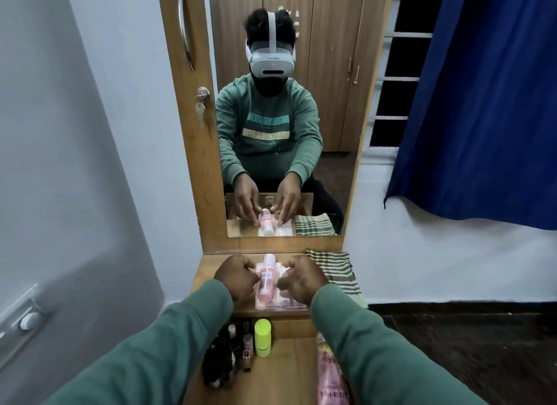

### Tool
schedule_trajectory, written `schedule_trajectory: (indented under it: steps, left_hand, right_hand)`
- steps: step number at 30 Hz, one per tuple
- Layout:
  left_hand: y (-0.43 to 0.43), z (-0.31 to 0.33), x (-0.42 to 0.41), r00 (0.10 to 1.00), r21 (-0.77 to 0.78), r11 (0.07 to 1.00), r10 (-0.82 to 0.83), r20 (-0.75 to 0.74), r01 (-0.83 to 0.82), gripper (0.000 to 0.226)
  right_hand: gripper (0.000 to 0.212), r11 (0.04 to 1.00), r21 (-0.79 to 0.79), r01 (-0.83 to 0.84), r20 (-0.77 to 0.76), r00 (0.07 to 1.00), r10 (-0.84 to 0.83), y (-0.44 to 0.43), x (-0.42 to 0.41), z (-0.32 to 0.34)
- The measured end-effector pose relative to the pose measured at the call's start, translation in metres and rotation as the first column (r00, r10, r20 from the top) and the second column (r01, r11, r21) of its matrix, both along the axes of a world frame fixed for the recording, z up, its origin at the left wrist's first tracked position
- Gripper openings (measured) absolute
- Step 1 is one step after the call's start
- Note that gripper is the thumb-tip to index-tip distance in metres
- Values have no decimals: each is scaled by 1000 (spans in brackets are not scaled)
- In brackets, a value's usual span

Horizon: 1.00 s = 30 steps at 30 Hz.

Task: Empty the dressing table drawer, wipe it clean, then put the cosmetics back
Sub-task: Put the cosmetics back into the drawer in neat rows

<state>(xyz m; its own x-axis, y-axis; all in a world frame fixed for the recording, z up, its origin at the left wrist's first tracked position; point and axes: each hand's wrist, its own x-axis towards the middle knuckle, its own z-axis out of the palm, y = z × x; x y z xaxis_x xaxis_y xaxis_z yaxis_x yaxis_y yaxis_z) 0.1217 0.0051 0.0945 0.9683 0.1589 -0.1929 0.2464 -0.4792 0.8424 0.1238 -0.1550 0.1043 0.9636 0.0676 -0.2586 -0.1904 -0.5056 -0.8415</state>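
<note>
A clear plastic tray (281, 303) with a pink bottle (266, 276) lying in it sits on the dressing table top (211, 276). My left hand (238, 276) pinches the tray's left edge and my right hand (301, 279) pinches its right edge, fingers curled. Below, the open drawer (283, 371) holds a lime-green bottle (262, 337), several dark small bottles (224, 356) at the left and a pink tube (330, 380) at the right, partly hidden by my sleeve.
A striped cloth (337, 272) lies on the table top right of the tray. The mirror (286, 118) stands just behind, with its wooden frame. A blue curtain (476, 103) hangs at the right, and a white wall is at the left.
</note>
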Motion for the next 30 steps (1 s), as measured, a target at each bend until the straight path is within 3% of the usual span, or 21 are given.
schedule_trajectory:
  steps: [5,9,17,24,30]
  left_hand:
    - [-5,-5,-3,1000,-131,991,22,4,-22,14]
    - [-8,-7,-12,999,-210,977,41,2,-39,17]
    - [-21,-5,-28,998,-276,960,44,-34,-51,24]
    - [-30,1,-43,997,-295,954,62,45,-46,29]
    - [-48,8,-88,993,-455,891,60,105,-6,31]
  right_hand:
    - [21,995,84,45,-10,999,-44,9,-1,-6]
    - [35,995,47,89,86,992,-93,8,-10,-13]
    - [38,994,-90,68,189,981,-50,7,-24,-9]
    - [39,995,65,79,197,976,-90,-11,-39,-2]
    - [42,989,145,18,216,975,-50,-42,-71,-2]
